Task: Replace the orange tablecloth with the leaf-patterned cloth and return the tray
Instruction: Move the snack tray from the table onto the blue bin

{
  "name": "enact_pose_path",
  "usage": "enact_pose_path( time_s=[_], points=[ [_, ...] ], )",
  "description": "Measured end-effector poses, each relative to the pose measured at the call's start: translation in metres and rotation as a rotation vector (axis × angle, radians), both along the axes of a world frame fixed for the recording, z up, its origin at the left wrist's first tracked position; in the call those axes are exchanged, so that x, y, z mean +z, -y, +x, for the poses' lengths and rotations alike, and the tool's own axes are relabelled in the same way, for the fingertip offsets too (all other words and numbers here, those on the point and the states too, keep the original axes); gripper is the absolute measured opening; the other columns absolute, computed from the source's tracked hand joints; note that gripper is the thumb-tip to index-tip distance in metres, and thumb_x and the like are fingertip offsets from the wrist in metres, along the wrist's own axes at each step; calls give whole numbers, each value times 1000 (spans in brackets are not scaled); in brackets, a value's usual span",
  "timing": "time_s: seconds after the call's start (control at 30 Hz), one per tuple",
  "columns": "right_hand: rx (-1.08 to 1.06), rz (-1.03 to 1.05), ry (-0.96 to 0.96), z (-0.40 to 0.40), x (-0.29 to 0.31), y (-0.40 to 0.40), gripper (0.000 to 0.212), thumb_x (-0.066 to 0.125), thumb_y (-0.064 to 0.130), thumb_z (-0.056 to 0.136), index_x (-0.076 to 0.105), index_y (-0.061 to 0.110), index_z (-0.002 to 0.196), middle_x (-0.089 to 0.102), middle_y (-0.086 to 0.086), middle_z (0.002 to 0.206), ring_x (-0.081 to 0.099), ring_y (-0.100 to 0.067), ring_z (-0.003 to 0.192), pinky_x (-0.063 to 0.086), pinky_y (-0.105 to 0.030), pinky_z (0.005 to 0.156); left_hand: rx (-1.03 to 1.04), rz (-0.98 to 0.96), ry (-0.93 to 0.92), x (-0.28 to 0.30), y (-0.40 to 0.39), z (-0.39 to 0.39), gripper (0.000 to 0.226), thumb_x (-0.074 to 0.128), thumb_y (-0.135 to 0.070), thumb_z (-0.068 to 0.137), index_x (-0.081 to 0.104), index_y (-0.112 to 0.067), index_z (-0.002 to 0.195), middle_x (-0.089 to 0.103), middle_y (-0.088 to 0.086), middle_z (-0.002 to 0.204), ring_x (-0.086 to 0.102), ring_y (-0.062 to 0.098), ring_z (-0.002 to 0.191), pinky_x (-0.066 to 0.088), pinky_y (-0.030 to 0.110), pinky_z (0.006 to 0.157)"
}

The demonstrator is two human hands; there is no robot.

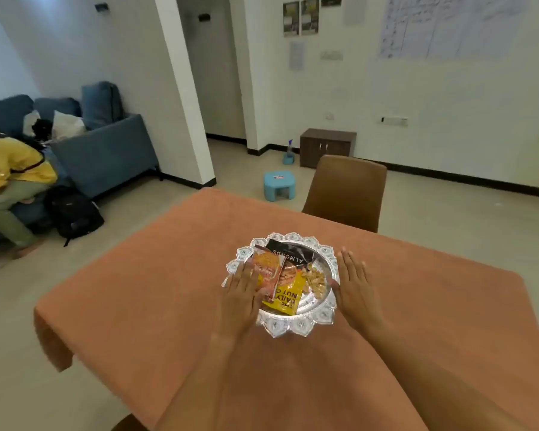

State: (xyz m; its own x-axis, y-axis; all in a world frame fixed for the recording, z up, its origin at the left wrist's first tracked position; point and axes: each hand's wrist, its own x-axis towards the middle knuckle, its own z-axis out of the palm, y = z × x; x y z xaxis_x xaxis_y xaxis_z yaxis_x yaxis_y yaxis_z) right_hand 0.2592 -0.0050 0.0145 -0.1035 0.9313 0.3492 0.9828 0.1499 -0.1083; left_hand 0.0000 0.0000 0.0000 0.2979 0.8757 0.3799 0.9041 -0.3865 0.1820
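On the orange cloth (156,300), near the middle of the table, sits the tray (296,326): a round silver dish with a scalloped, petal-shaped rim stamped with small medallions. Inside it lie snack packets: an orange-red one (266,269) at 9 o'clock, a black almonds pack (288,255) toward 12, a yellow nut pack (288,298) toward 6, and loose-looking nuts (316,283) showing at 3 o'clock. The cloth itself is plain, slightly textured, and drapes over the table's left corner.

Both hands flank the tray. The left hand (241,293) lies at the tray's 9 o'clock, fingers straight and together, pointing to 12; its fingertips overlap the rim and the edge of the orange-red packet. The right hand (353,284) stands at 3 o'clock, fingers also straight and close together, its thumb side just against the rim. Neither hand curls round anything; whether the palms actually press the rim I cannot tell.

At 1 o'clock beyond the table stands a brown chair (347,191).
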Motion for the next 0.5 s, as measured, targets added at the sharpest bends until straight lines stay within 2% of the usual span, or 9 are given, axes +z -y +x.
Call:
enact_pose_path(
  time_s=[0.07,0.13,0.2,0.3,0.33,0.4,0.43,0.5],
  points=[
    [-15,-67,-44,-1,-9,-20,55,18,35,101,48,0,132,48,-21,138,47,-35,127,34,-46,106,23,-59,31,-1,-23,-10,65,11,-47,103,51,-8,135,44,10,144,37,25,135,27,33,109],
    [-64,-160,-117,-1,-19,-33,44,39,27,99,45,1,135,40,-22,143,38,-37,133,31,-48,109,46,-111,20,-7,-45,-16,68,8,-50,101,51,-10,136,44,11,144,42,29,133,33,39,108],
    [-92,-224,-183,0,-25,-42,47,45,24,98,39,2,139,31,-21,149,28,-35,139,24,-44,113,38,-185,-20,-9,-62,-17,77,0,-56,96,44,-11,141,39,10,148,38,29,136,30,41,110],
    [-106,-284,-231,1,-25,-43,52,40,31,100,31,6,144,19,-16,155,27,-30,140,30,-38,110,29,-309,0,-12,-80,-23,100,-18,-70,81,30,-14,148,27,9,154,25,26,143,21,38,114],
    [-111,-305,-235,1,-24,-42,55,38,36,100,28,7,146,15,-14,156,26,-28,140,32,-37,108,42,-332,1,-13,-84,-24,101,-19,-70,79,28,-14,148,23,9,156,21,25,144,18,38,115],
    [-151,-362,-266,1,-21,-41,64,38,44,98,21,9,148,12,-11,157,26,-26,140,34,-36,106,84,-340,34,-14,-89,-24,87,-10,-61,87,24,-11,149,16,10,157,12,25,146,10,39,117],
    [-176,-383,-284,2,-20,-40,66,39,47,97,21,9,148,16,-11,156,32,-26,137,37,-35,103,118,-340,50,-13,-92,-24,75,-2,-53,93,22,-9,150,13,11,158,9,25,146,8,40,117],
    [-211,-393,-296,2,-18,-39,64,43,49,95,27,10,144,38,-12,143,51,-26,118,47,-34,87,175,-387,73,-12,-98,-26,56,17,-33,103,16,-4,150,9,13,158,8,26,146,11,38,117]
  ],
)
